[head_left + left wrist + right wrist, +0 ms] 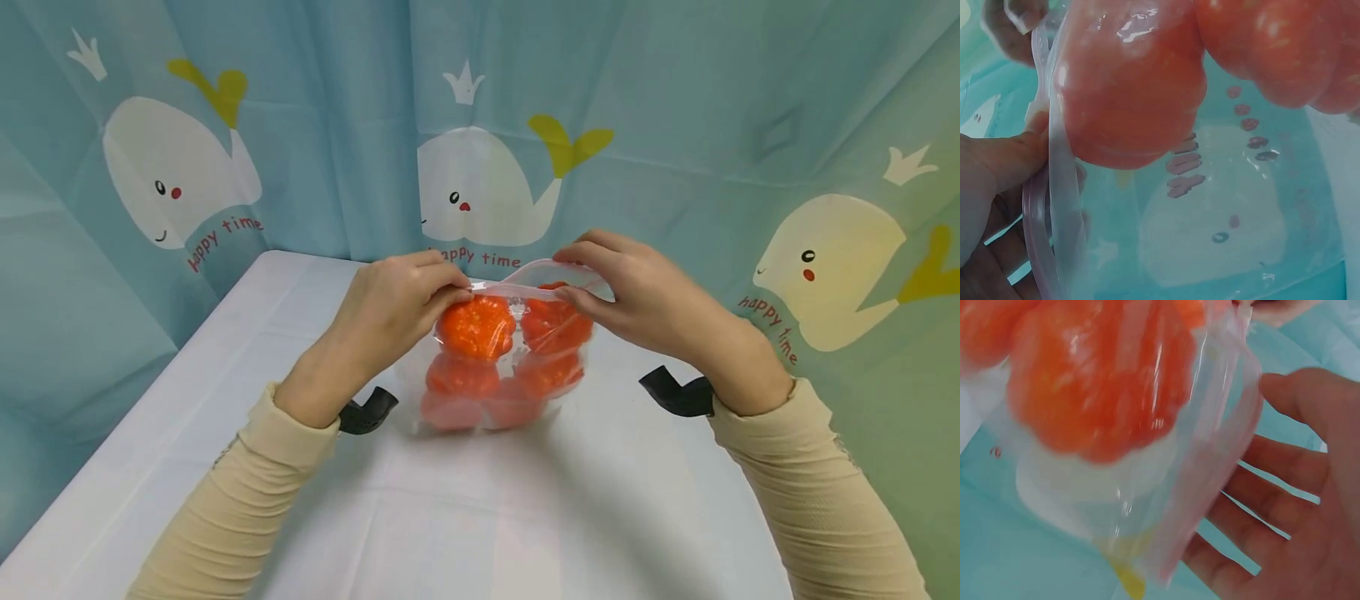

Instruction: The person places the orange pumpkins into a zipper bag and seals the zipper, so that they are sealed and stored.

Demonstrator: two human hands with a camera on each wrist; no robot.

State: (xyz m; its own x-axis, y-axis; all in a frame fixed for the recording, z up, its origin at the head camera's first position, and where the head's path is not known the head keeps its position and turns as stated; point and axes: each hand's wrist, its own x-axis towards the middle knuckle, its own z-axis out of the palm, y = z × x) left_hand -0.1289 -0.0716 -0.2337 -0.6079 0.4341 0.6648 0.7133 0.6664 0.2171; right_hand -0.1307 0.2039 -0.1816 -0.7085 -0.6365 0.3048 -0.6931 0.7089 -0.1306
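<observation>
A clear zip bag (517, 290) stands with its mouth up in the middle of the head view. Through its plastic show several glossy, lumpy orange things (476, 327); their exact kind I cannot tell. My left hand (390, 304) pinches the left part of the zip edge, where a small white slider (477, 287) shows at the fingertips. On the right, my right hand (637, 287) holds the rim between thumb and fingers, and the mouth gapes there. The right wrist view shows the thumb and spread fingers (1266, 472) on either side of the bag's edge.
A white table (450, 517) lies under the bag. Behind it hangs a blue curtain (330, 150) printed with whales. A black curved piece sits at each wrist, the left one (369, 412) and the right one (675, 393) both near the bag's sides.
</observation>
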